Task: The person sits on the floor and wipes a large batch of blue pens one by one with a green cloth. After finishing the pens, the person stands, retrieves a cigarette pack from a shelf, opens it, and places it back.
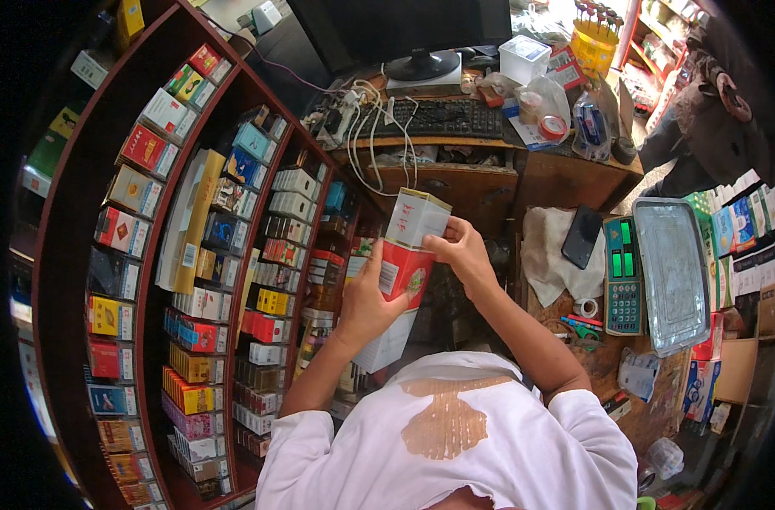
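Observation:
Upright before my chest is a long carton (403, 268), white with gold edging at the top, red with a barcode and a round emblem in the middle, and white at the lower end. Whether it is one carton or several held together, I cannot tell. My left hand (375, 296) grips its lower middle, thumb across the red part. At its upper right edge, the thumb and fingers of my right hand (461, 252) pinch the white part. The fingertips behind the carton are hidden.
Shelves (225, 236) of cigarette packs rise on the left. Ahead stand a monitor (419, 32), a keyboard (438, 119) and loose white cables. To the right, a wooden table holds a phone (582, 236) on a cloth and a digital scale (624, 274). Another person (700, 127) is at upper right.

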A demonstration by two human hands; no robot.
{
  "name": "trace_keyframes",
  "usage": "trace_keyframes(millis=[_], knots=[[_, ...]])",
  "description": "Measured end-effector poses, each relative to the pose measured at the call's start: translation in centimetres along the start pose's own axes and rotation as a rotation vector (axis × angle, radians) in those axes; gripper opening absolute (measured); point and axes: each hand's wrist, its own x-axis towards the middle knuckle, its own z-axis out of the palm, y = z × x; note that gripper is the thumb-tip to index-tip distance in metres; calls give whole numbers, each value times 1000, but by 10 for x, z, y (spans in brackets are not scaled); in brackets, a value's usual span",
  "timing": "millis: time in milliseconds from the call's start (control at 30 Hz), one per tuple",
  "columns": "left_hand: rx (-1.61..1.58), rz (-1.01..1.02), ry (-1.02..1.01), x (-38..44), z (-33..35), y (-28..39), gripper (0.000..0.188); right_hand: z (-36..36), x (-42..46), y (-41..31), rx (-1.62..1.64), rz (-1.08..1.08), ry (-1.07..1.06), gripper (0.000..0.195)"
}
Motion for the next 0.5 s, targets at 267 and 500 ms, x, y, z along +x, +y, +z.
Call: trace_keyframes(millis=[267, 500], knots=[[-133, -15, -32, 2, -3, 1, 89, -6, 0, 3, -49, 30, 14, 68], [-24, 11, -6, 3, -1, 2, 88, -5, 4, 3, -56, 54, 35, 59]])
